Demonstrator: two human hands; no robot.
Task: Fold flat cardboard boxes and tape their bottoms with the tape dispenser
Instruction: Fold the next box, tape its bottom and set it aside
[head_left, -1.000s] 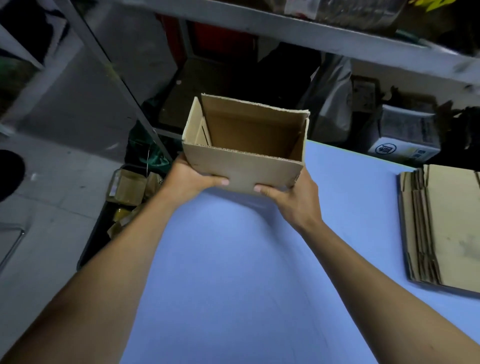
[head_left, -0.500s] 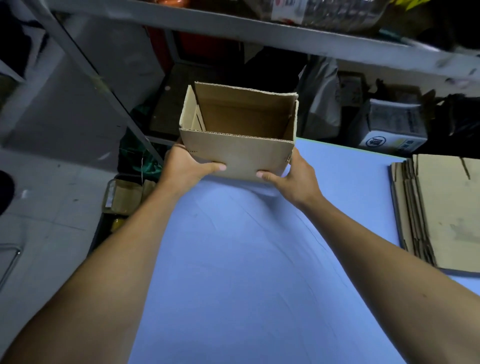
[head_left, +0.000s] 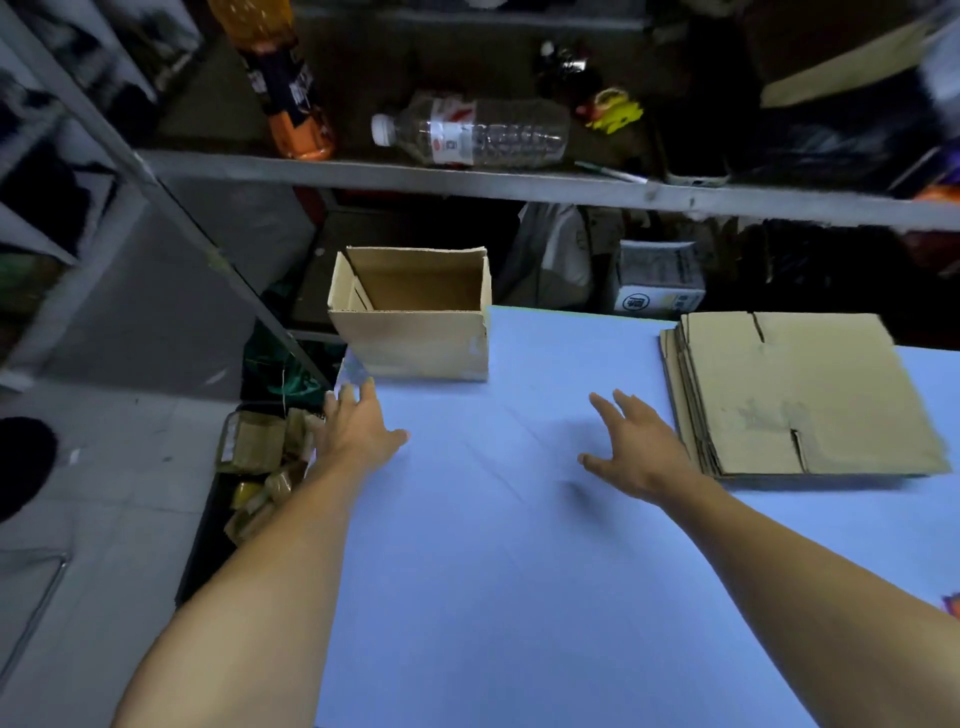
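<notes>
Both hands hover over the blue table (head_left: 519, 597) with nothing in them. From the head view, the left hand (head_left: 358, 431) reaches toward the table's far left corner, fingers straight and slightly spread, its fingertips just short of the folded box (head_left: 415, 322) and not touching it. Beyond those fingertips the box stands upright at that far left corner, its top open and its flaps standing up, so the brown inside walls show. Across the table the right hand (head_left: 636, 449) is also relaxed and flat, palm down, fingers spread, close to the near left edge of the stack of flat cardboard boxes (head_left: 800, 395) but apart from it. That stack lies on the right side of the table, well apart from the folded box. Behind the table runs a metal shelf (head_left: 519, 182) holding a clear plastic bottle (head_left: 472, 132) on its side and an orange bottle (head_left: 291, 88).
</notes>
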